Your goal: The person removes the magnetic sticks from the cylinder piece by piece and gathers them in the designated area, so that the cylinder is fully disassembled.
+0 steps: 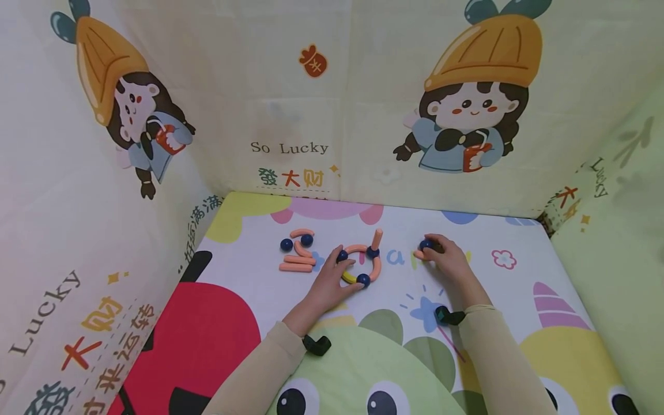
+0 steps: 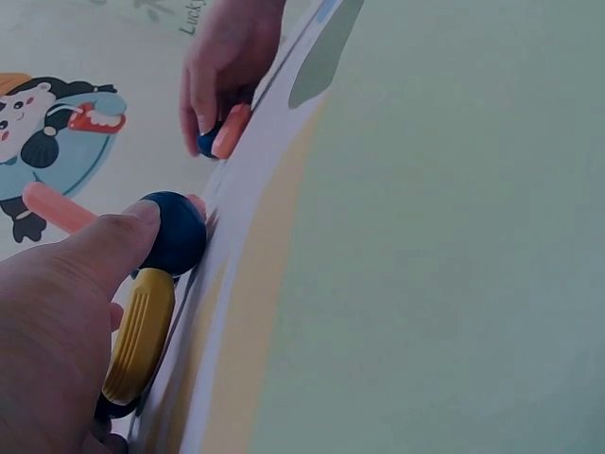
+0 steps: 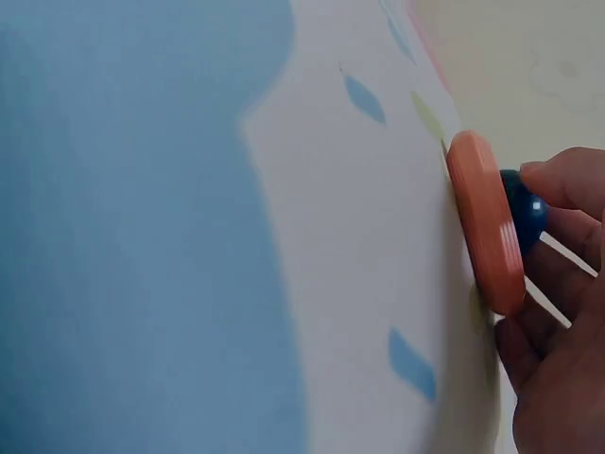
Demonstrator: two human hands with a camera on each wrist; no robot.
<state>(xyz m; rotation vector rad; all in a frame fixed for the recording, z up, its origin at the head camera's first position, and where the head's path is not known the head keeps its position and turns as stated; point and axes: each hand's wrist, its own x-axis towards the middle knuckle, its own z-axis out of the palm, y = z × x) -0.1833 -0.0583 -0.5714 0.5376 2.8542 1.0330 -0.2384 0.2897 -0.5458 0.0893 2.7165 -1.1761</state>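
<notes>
My left hand [image 1: 328,283] grips a ring of magnetic sticks and balls on the table, thumb on the near dark blue ball [image 1: 363,280] and fingers at the ball on its left side. Between those two balls runs a yellow curved stick [image 2: 140,336]; the other curved sticks of the ring [image 1: 376,268] are orange-pink. A straight stick [image 1: 377,238] juts from the ring's far-right ball. Farther right, my right hand [image 1: 452,260] pinches a dark blue ball [image 3: 526,210] with an orange curved stick [image 3: 487,222] against it, close over the table.
Left of the ring lie loose parts: two dark blue balls [image 1: 286,245], curved sticks [image 1: 302,233] and straight sticks [image 1: 295,267]. A printed cloth covers the table [image 1: 394,227]. Cartoon-printed fabric walls [image 1: 373,115] stand behind and at both sides.
</notes>
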